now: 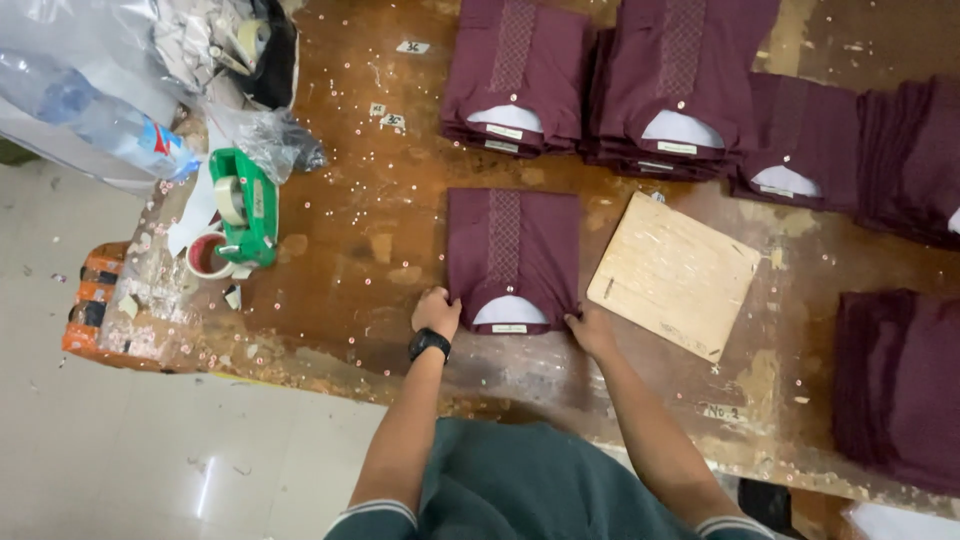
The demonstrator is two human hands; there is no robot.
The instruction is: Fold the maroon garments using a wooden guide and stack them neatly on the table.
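Folded maroon shirt lies flat on the worn wooden desk, collar end toward the person, just left of the wooden folding board. Stacks of matching folded shirts sit beyond the board; another maroon pile lies to the board's right. Green tape dispenser stands well left of the board, past the shirt. Left hand, black watch on its wrist, grips the shirt's near left corner, fingers curled. Right hand pinches the near right corner, touching the board's near edge.
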